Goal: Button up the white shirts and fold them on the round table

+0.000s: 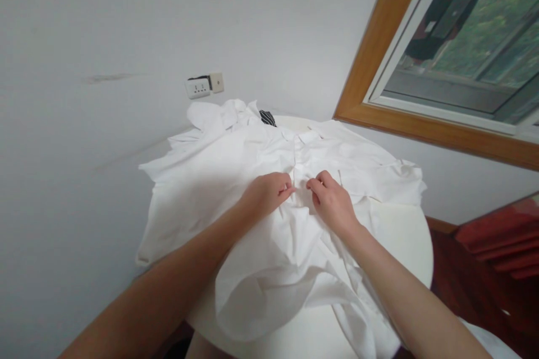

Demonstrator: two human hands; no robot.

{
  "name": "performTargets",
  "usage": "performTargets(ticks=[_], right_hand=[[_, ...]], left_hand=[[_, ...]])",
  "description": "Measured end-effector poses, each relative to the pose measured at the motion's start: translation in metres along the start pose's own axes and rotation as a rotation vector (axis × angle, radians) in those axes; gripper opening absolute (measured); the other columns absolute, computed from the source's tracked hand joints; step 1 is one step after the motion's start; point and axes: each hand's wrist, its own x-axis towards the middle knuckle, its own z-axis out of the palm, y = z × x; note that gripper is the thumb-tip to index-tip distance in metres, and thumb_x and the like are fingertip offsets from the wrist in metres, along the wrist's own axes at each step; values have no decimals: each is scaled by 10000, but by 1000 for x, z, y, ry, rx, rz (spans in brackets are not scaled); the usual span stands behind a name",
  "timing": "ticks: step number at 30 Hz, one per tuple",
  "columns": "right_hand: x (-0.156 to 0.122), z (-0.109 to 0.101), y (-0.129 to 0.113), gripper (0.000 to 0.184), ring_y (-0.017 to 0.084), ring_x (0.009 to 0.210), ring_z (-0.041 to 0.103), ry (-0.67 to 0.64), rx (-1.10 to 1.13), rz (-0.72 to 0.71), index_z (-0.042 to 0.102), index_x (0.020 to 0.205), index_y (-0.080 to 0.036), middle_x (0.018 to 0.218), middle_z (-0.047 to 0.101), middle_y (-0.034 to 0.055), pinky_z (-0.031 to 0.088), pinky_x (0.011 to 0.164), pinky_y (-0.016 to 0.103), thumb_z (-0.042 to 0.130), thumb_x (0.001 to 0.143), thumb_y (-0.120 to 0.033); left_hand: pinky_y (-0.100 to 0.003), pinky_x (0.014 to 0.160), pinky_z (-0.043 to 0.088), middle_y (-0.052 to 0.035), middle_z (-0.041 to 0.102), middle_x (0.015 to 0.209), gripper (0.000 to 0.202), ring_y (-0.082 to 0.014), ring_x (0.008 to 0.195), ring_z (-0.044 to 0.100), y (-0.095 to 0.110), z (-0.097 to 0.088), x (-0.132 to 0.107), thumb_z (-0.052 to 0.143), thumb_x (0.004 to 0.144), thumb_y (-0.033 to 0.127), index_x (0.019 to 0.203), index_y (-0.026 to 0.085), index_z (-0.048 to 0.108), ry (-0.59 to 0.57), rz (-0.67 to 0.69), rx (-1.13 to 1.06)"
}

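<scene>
A white shirt (227,162) lies spread and creased over a round table, its collar end toward the wall and its lower part bunched toward me. My left hand (267,193) is closed in a pinch on the cloth near the shirt's middle front opening. Just across from it, my right hand (333,202) has its fingers curled and pinched at the other side of the same opening. A small gap separates the two hands. Any button between the fingertips is too small or hidden to make out.
The white round table (406,235) stands against a pale wall. A black-and-white striped cloth (268,118) shows at its far edge. On the wall sits a socket (197,88). A wood-framed window (463,61) is at upper right, and red fabric (505,230) hangs at right.
</scene>
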Motion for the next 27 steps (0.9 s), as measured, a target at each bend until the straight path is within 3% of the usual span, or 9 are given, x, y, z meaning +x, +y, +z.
performTargets(ticks=[2, 4, 12, 17, 19, 22, 27], right_hand=[[0, 1, 6, 304, 144, 701, 522, -35, 1, 59, 661, 987, -235, 960, 556, 53, 330, 557, 243, 423, 852, -102], [0, 5, 16, 314, 139, 717, 538, -65, 79, 101, 681, 983, -237, 951, 565, 48, 360, 593, 238, 444, 834, -95], [6, 28, 50, 228, 153, 779, 584, -38, 759, 275, 686, 922, -187, 898, 662, 42, 449, 748, 282, 510, 810, -281], [7, 28, 49, 306, 142, 652, 566, -76, 1090, 425, 612, 929, -180, 749, 638, 6, 438, 608, 253, 547, 776, -437], [7, 29, 48, 322, 130, 601, 538, -9, 1074, 466, 566, 962, -185, 711, 597, -16, 422, 571, 242, 550, 769, -442], [7, 29, 43, 256, 130, 620, 529, 128, 832, 439, 537, 978, -191, 801, 579, 4, 422, 591, 253, 527, 786, -358], [5, 9, 26, 120, 201, 899, 530, 218, 338, 158, 607, 879, -193, 965, 557, 82, 410, 802, 314, 514, 806, -213]], left_hand=[[-249, 612, 357, 5, 560, 652, 192, -137, 632, 509, -6, 6, -2, 564, 824, 343, 708, 191, 580, -162, -34, -5], [-246, 615, 356, -4, 590, 681, 185, -143, 653, 525, -11, 11, -4, 592, 795, 353, 711, 189, 589, -241, -77, -20], [-251, 631, 378, -15, 643, 776, 192, -167, 705, 585, -7, 6, -7, 580, 792, 391, 878, 223, 614, -360, -128, 92], [-272, 654, 399, -51, 677, 817, 234, -205, 767, 626, -1, 2, -9, 531, 834, 431, 874, 217, 618, -439, -138, 211], [-275, 661, 405, -62, 684, 843, 242, -213, 794, 636, 2, 0, -9, 524, 845, 425, 931, 212, 598, -440, -148, 241], [-275, 659, 408, -67, 689, 864, 267, -217, 809, 644, 6, -2, -10, 533, 848, 406, 1025, 208, 553, -437, -159, 260], [-286, 670, 416, -71, 686, 834, 246, -230, 812, 648, 9, -5, -10, 521, 857, 418, 966, 204, 572, -454, -165, 298]])
